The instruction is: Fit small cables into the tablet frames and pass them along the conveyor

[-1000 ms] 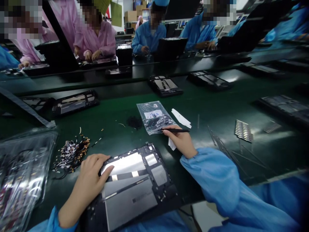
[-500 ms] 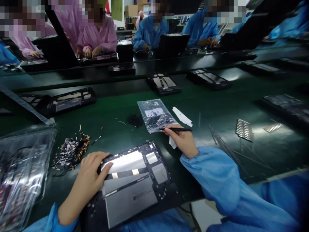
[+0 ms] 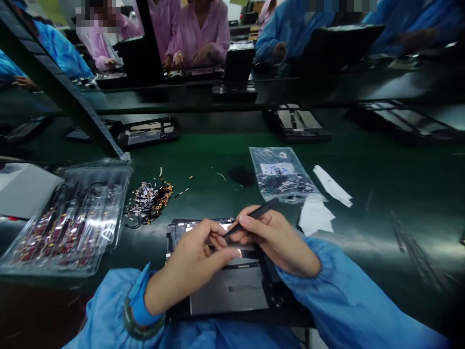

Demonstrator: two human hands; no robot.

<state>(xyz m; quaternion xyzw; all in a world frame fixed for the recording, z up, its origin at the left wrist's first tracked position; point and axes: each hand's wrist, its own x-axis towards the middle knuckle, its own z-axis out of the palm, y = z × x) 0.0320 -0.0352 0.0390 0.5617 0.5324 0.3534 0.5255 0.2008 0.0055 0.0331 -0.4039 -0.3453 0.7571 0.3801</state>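
Both hands over tablet chassis (image 3: 225, 286), right hand (image 3: 276, 240) gripping black stylus (image 3: 252, 215)

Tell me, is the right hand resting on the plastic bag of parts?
No, the right hand holds a black tool over the tablet frame.

Light falls from overhead and is moderate; the dark green mat (image 3: 218, 155) throws back pale glare streaks at the right, and the clear tray (image 3: 69, 218) at the left glints white. The metal plate (image 3: 228, 291) under the hands shines dully. The wide lens bends the edges, curving the far bench. The background is soft, and the far right and lower corners smear and darken. Shadows are faint.
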